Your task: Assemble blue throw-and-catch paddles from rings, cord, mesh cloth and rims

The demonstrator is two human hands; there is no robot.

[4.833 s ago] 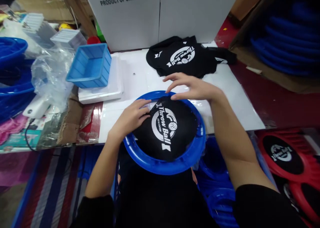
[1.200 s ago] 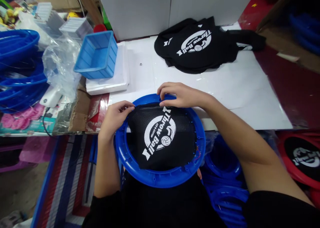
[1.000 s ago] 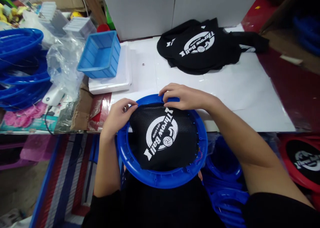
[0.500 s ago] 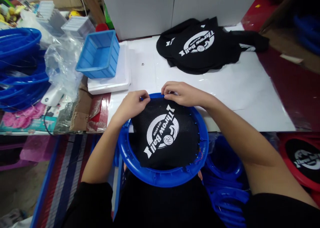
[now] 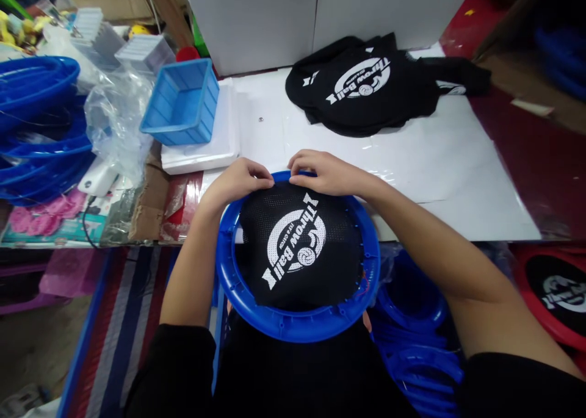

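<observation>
A blue plastic ring [image 5: 293, 326] rests against my lap and the table edge. Inside it lies a black mesh net [image 5: 297, 247] printed "Throw Ball" in white. My left hand [image 5: 238, 183] pinches the net's far left edge at the ring's rim. My right hand [image 5: 320, 172] pinches the net's far edge just beside it, fingertips almost touching the left hand's. Both hands sit at the ring's top.
A pile of black printed nets [image 5: 366, 88] lies on the white sheet [image 5: 458, 180] further back. A light blue tray [image 5: 180, 104] stands at the left, with stacked blue rings [image 5: 36, 125] beyond. More blue rings [image 5: 412, 320] and red rings [image 5: 549, 296] sit at the lower right.
My left hand has slid from the ring's left rim up to its top, close beside my right hand. The net's far edge now sits against the rim there.
</observation>
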